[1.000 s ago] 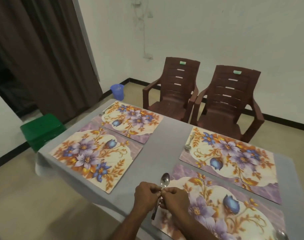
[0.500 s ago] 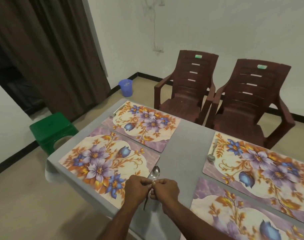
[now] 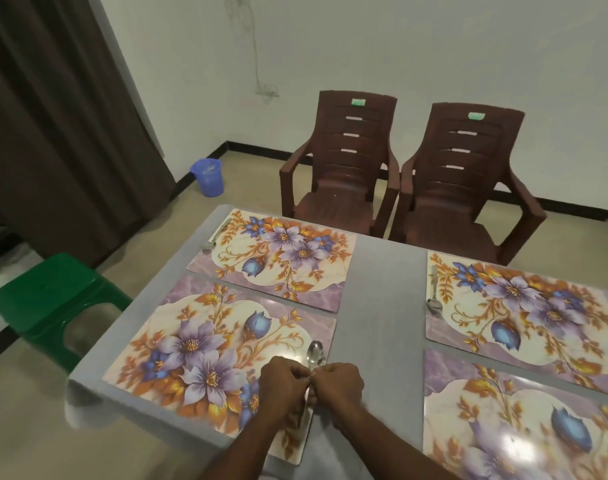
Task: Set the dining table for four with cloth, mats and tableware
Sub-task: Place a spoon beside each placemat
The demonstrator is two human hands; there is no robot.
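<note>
A grey cloth [image 3: 382, 292] covers the table, with floral mats laid on it. Over the right edge of the near left mat [image 3: 191, 355], my left hand [image 3: 283, 386] and my right hand [image 3: 337, 384] together pinch the handle of a metal spoon [image 3: 315, 353]; its bowl points away from me. A second spoon [image 3: 216, 237] lies on the left edge of the far left mat [image 3: 278, 258]. Another spoon [image 3: 434, 299] lies on the left edge of the far right mat [image 3: 524, 306]. The near right mat [image 3: 517, 420] is partly cut off by the frame.
Two brown plastic chairs [image 3: 344, 168] [image 3: 465, 188] stand at the far side of the table. A green stool [image 3: 53, 296] stands by the table's left corner. A blue bucket [image 3: 208, 176] sits on the floor near the dark curtain [image 3: 53, 116].
Both hands have carried the spoon leftwards from the near right mat to the right edge of the near left mat. The view has swung left with them.
</note>
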